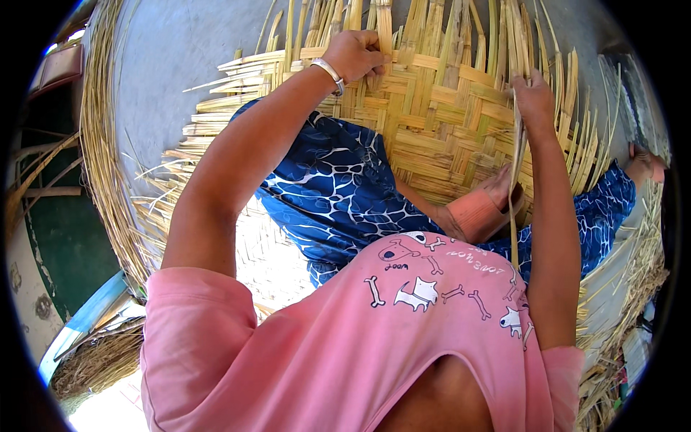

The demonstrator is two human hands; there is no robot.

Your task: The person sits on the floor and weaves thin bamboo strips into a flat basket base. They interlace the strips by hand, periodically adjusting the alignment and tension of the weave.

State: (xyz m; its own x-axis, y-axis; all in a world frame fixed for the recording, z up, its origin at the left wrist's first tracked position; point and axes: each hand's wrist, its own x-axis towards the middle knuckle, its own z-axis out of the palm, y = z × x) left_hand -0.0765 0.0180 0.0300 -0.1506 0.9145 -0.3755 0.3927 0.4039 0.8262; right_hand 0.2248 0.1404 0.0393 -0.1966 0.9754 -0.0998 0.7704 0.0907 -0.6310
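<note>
A mat [446,119] woven from flat yellow-green bamboo strips lies in front of me, its loose ends fanning out on the far and left sides. At the mat's far edge my left hand [354,57], with a silver bangle on the wrist, pinches an upright bamboo strip [384,25] between thumb and fingers. Farther right, my right hand [535,104] is closed on a long thin bamboo strip [515,216]. This strip's lower end hangs down toward my lap, and its upper part runs up among the loose ends.
My foot in an orange sandal [475,214] rests on the mat. A long bundle of thin stalks [108,144] lies along the left of the grey floor [180,50]. More straw-like scraps [633,295] are heaped at the right, and a brown pile of fibres [97,363] lies lower left.
</note>
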